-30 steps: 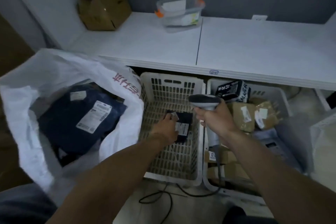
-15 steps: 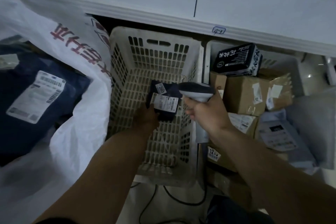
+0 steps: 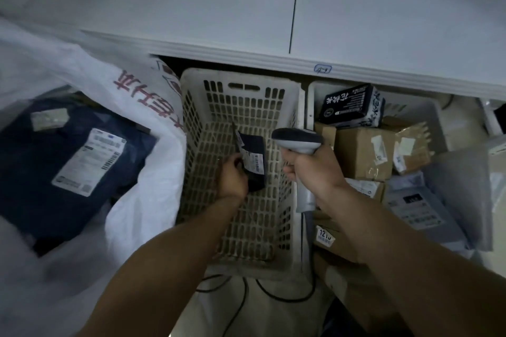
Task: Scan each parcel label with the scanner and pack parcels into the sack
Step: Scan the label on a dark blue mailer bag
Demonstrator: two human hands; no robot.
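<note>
White shelving (image 3: 383, 22) overhangs a slotted plastic basket (image 3: 241, 82). Inside it a small, soft dark parcel (image 3: 257, 182) is pinched at its edge by the left hand (image 3: 232, 175), its white label (image 3: 255, 162) turned towards the scanner (image 3: 297, 139), whose smooth grip is wrapped by the curled right hand (image 3: 312, 169). The label is best held flat and taut — wrinkles would likely spoil the read — before the crinkled white sack (image 3: 142, 96) is filled.

The left hand (image 3: 232, 176) gripped a small dark parcel (image 3: 253, 160) inside the slotted basket (image 3: 297, 107); the right hand (image 3: 315, 169) held the scanner (image 3: 298, 141) beside it, the white sack (image 3: 153, 172) alongside.
</note>
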